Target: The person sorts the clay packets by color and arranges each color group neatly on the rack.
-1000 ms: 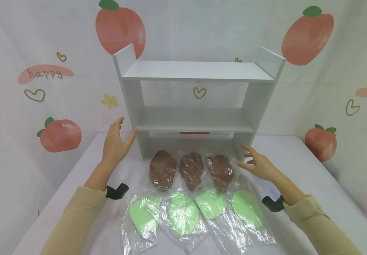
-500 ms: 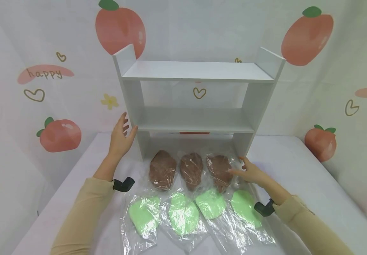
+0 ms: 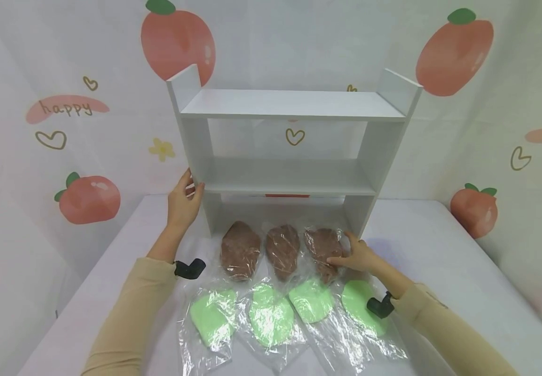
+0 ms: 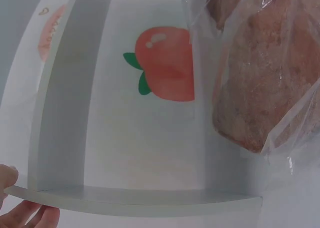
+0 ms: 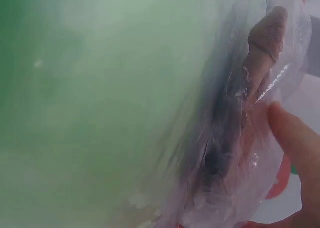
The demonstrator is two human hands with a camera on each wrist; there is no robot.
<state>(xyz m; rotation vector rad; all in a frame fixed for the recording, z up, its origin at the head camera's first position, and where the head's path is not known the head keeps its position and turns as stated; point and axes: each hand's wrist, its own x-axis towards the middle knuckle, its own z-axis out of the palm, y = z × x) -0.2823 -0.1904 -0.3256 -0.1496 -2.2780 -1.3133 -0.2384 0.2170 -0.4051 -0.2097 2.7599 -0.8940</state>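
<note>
A: What's different now?

B: The left hand (image 3: 183, 206) has come in against the white shelf (image 3: 289, 175). The right hand (image 3: 361, 257) has moved over onto the right-most brown piece (image 3: 321, 243). The shelf and all the pieces are where they were.

A: What does that mean?

B: I think one hand keeps the shelf steady while the other gets ready to grab.

A: And the fingers?

B: The left thumb and fingers pinch the edge of the shelf's side wall (image 3: 197, 146). The right thumb and pointing finger are wide apart, touching the clear bag (image 5: 272, 85). I can't tell if any fingers are tucked under.

A: Where's that brown piece?

B: Inside its bag on the tabletop (image 3: 416, 230), by the shelf's right foot, just behind the green pieces (image 3: 271, 316).
</note>
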